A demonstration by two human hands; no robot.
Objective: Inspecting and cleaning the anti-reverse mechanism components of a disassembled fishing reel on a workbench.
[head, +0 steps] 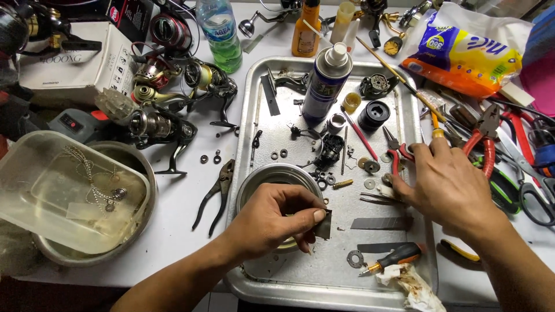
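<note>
Mid reel teardown by the look of it: left hand (272,222) pinches a small dark plate (324,224) over the metal tray (254,115), right hand (448,188) half-curled around tweezers (376,198), so careful fine picking probably comes next.

Head camera looks steeply down, close over the metal tray (254,75) on the cluttered workbench.

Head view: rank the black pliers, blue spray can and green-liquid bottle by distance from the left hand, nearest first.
Measured from the left hand, which pinches a small dark flat piece over the metal tray:
1. Black pliers: on the white table just left of the tray, beside the hand.
2. Blue spray can: upright in the tray's far half.
3. Green-liquid bottle: far edge of the table, beyond the tray.
</note>
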